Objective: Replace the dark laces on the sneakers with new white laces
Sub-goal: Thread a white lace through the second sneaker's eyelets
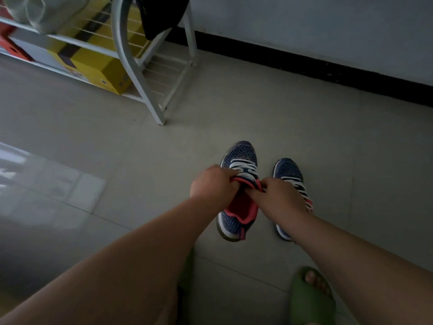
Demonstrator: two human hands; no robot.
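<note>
Two blue knit sneakers with pink linings stand side by side on the floor, toes pointing away from me. Both carry white laces. My left hand (212, 182) grips the tongue and collar of the left sneaker (239, 158) from its left side. My right hand (278, 195) pinches the same tongue from the right, with its fingers at the shoe's opening. My right forearm crosses over the right sneaker (288, 171) and hides its rear half. No dark laces show anywhere.
A white metal shoe rack (150, 90) stands at the back left with a yellow box (93, 64) and a red box (14, 49) on it. A grey wall with a black skirting (328, 71) runs behind. My foot in a green slipper (309, 299) is at the bottom right.
</note>
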